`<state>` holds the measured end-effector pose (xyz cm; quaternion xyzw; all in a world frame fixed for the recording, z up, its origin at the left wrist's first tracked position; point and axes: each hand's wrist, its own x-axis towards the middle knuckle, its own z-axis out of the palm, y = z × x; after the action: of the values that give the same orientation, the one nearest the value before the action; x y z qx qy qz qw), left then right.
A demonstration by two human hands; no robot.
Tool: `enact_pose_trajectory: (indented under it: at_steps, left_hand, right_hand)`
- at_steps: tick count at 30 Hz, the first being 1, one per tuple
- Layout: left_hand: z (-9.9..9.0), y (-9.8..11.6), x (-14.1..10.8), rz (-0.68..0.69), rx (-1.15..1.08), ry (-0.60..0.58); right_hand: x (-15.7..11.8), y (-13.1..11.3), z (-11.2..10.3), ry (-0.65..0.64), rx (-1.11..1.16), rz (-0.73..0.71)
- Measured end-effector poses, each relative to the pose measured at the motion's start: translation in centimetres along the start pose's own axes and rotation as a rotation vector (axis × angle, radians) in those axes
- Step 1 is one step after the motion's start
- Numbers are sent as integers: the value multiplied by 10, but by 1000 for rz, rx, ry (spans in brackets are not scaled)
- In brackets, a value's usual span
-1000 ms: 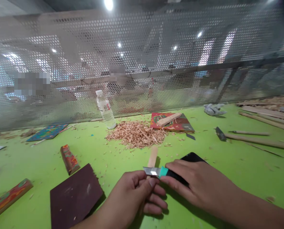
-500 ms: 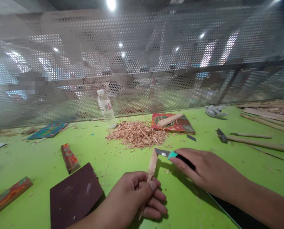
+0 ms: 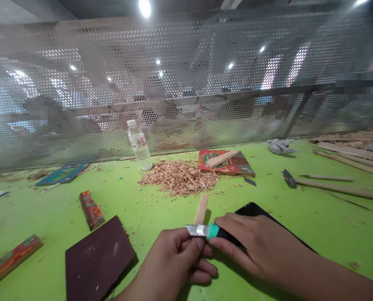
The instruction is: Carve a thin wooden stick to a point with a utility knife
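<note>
Between its thumb and fingers, my left hand pinches a pale wooden stick, whose far end points away from me. My right hand is wrapped round a utility knife with a black and teal handle. The knife's blade lies across the stick, just above my left thumb. Beyond the stick is a heap of wood shavings. A black flat object lies partly hidden under my right hand and forearm.
A water bottle stands behind the shavings, by a perforated metal screen. A painted board bears a wood piece. Dark sandpaper and painted blocks lie left; a hammer and wood strips lie right.
My right hand has drawn the knife from the stick's far end back toward my left hand. More of the black flat object shows. My left hand has barely moved.
</note>
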<state>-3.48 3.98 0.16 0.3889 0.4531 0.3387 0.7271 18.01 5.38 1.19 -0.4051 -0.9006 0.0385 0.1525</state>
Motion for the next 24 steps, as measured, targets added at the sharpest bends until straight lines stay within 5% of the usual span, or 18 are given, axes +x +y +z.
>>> enact_pose_trajectory:
  at_steps: [4,10,14,24]
  left_hand:
    - [0,2,0,-13,-46,5]
    - [-1,2,-2,-60,-39,17]
    - [-1,2,-3,-48,-74,20]
    - [0,0,-1,-16,-93,-1]
  right_hand:
    - [2,4,3,35,-47,17]
    - [6,44,-7,163,-165,274]
    - [6,48,-15,230,-109,260]
    - [3,7,-3,-89,128,40]
